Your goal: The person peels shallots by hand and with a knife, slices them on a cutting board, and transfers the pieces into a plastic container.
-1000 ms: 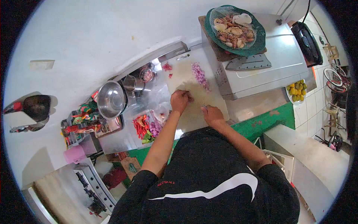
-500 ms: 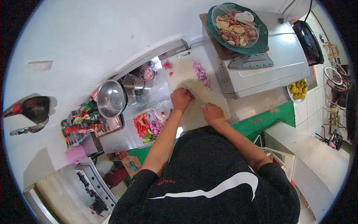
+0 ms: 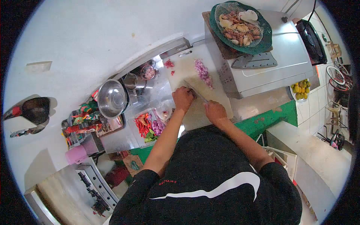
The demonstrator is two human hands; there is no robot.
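Note:
My right hand [image 3: 215, 112] is closed round the handle of a knife [image 3: 197, 93], whose blade lies low over the white cutting board [image 3: 200, 114] and points up and left. My left hand [image 3: 183, 98] rests on the board's left side with curled fingers against the blade; what they press on is too small and hidden to make out. Chopped purple shallots [image 3: 203, 74] form a strip on the upper right of the board. Small red pieces [image 3: 169, 63] sit near its upper left corner.
Left of the board are a tray with red chillies [image 3: 142, 125] and shallots [image 3: 157, 127], a steel bowl [image 3: 112, 98] and a small cup [image 3: 147, 72]. A green plate of shells [image 3: 241, 27] stands on a white appliance [image 3: 273, 77] at right. A stove [image 3: 96, 187] is lower left.
The view has shifted slightly. Both hands stay in nearly the same place on the board, and the knife has barely moved.

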